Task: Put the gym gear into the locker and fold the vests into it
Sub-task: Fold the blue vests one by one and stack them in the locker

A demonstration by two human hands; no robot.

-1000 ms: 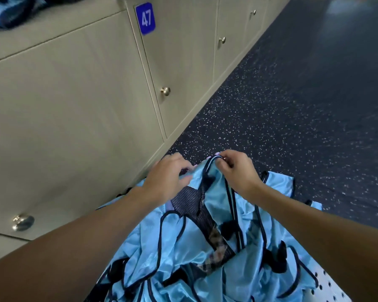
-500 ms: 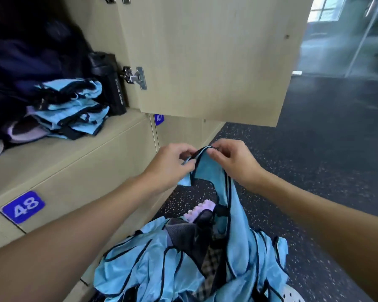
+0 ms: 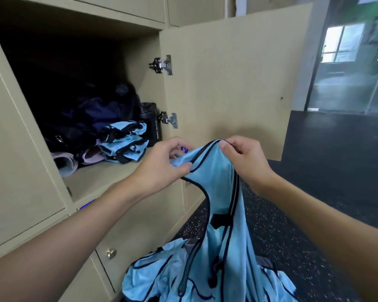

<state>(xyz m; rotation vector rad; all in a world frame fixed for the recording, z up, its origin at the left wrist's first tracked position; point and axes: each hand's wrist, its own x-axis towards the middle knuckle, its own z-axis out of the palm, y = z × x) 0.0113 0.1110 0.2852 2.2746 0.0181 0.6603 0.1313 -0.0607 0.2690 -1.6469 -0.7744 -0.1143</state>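
- The left hand (image 3: 162,164) is pinching the dark-trimmed edge of a light blue vest (image 3: 214,171) between thumb and fingers. The right hand (image 3: 244,158) is pinching the same edge just beside it. Both grips are sitting on a narrow strip of thin, slippery-looking cloth, so one pinch giving way would be dropping that side.
- The two hands are holding close together, so the vest is hanging bunched instead of flat. Folding it from this hold is likely to be making a lumpy bundle.
- The vest is hanging in front of the open locker, with its lower part running down into the pile of vests (image 3: 172,277) below. What the pile is lying on is hidden. The dark straps are crossing each other there, so raising the vest may be dragging a second one up with it.
- The locker door (image 3: 227,83) is standing open just behind the right hand. Loose cloth swinging that way may be catching on the lower hinge (image 3: 168,119).
- The folded vests (image 3: 124,142) are lying toward the right side of the locker shelf (image 3: 100,182), not far from its front edge. Pushing another vest in carelessly may be sliding that stack apart or off the edge.
- A black bottle (image 3: 151,120) is standing upright at the right wall, just beside the stack, and a shove against the stack may be tipping it.
- A dark bag (image 3: 96,112) is filling the back of the shelf, so room is looking tight.
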